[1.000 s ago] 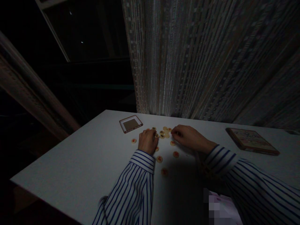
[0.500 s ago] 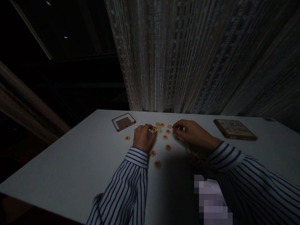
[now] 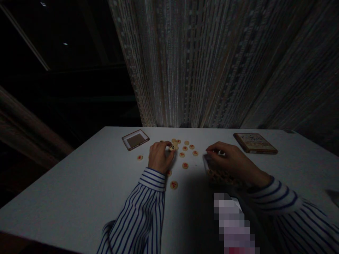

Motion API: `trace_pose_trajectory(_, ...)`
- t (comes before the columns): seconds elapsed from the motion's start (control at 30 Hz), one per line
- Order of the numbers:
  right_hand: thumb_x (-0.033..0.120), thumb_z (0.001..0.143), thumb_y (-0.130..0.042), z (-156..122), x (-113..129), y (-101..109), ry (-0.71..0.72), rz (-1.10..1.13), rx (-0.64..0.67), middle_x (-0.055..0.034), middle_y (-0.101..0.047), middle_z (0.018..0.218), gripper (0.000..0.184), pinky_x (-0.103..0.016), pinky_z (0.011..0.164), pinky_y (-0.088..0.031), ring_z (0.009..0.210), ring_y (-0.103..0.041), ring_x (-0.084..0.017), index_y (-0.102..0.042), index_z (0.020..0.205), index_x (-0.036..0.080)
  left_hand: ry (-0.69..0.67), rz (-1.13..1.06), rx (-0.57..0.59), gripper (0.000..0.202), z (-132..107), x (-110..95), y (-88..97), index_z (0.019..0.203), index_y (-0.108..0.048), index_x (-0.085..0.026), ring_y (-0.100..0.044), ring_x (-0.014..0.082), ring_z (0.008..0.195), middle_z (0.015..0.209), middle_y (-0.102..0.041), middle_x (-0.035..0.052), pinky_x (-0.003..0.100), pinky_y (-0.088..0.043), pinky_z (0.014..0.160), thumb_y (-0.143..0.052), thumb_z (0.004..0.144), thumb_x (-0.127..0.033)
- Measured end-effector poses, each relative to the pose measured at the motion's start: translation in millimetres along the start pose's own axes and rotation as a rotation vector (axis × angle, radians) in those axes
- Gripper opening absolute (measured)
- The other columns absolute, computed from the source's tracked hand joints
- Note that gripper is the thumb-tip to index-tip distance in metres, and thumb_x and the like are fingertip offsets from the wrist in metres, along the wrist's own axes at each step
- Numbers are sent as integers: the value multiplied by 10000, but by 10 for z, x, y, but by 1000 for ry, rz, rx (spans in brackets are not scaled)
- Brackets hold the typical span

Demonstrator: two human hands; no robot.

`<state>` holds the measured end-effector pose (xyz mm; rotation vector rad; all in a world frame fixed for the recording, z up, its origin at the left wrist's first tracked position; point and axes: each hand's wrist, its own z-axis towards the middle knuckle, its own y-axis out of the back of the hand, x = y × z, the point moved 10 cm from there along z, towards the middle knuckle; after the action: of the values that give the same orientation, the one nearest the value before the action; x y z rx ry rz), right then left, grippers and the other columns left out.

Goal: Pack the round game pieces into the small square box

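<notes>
Several round wooden game pieces (image 3: 185,148) with red or black marks lie scattered on a white table (image 3: 84,190). My left hand (image 3: 159,158) rests among them, its fingers curled in a pinch on a black-marked piece (image 3: 172,147). My right hand (image 3: 231,160) sits further right over a clear box (image 3: 219,176) that holds more pieces; its fingers are pinched together, and what they hold is too small to make out. Both arms wear blue-striped white sleeves.
A small open tray (image 3: 135,139) with a dark rim lies at the back left of the table. A flat decorated box (image 3: 254,143) lies at the back right. A string curtain (image 3: 212,63) hangs behind the table; the room to the left is dark.
My right hand has drawn back to the right, from the cluster of pieces to above the clear box. My left hand stays among the pieces.
</notes>
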<state>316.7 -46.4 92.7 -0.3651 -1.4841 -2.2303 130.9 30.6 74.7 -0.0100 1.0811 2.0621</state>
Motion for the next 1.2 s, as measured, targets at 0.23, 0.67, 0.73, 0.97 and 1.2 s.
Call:
trace_pose_trajectory(0.23, 277, 811, -476, -257, -118, 76, -30, 25, -39, -50, -652, 821, 173, -297, 674, -476, 752, -597, -170, -621, 846, 190, -48, -18, 0, 200, -25, -68, -19, 941, -570, -187, -538, 212, 903, 869, -630, 47, 365, -392, 836, -569, 751, -250)
trace_pose_trajectory(0.67, 288, 822, -442, -518, -288, 261, 35, -122, -261, -64, -635, 746, 190, -325, 654, -457, 701, -585, -185, -599, 801, 183, -72, -26, 30, 212, -41, -195, -56, 949, -570, -200, -540, 211, 895, 873, -626, 45, 370, -399, 836, -566, 744, -254)
trace_pose_trajectory(0.73, 285, 825, -430, -532, -320, 281, 32, -162, -273, -63, -632, 727, 204, -322, 644, -449, 690, -584, -187, -602, 795, 180, -80, -27, 31, 204, -41, -235, -44, 945, -569, -199, -539, 213, 895, 866, -623, 45, 369, -399, 837, -561, 749, -257)
trace_pose_trajectory(0.97, 298, 847, -399, -547, -356, 326, 36, -239, -293, -81, -651, 729, 261, -321, 655, -432, 697, -590, -191, -610, 766, 167, -103, -46, 29, 200, -41, -409, -31, 939, -569, -193, -537, 205, 877, 875, -621, 47, 358, -409, 818, -559, 746, -246)
trace_pose_trajectory(1.2, 314, 856, -377, -562, -346, 381, 24, -246, -307, -80, -644, 687, 311, -315, 644, -415, 664, -579, -184, -608, 708, 167, -117, -48, 77, 190, -21, -644, -106, 929, -569, -199, -540, 204, 869, 863, -620, 41, 352, -406, 805, -565, 746, -249)
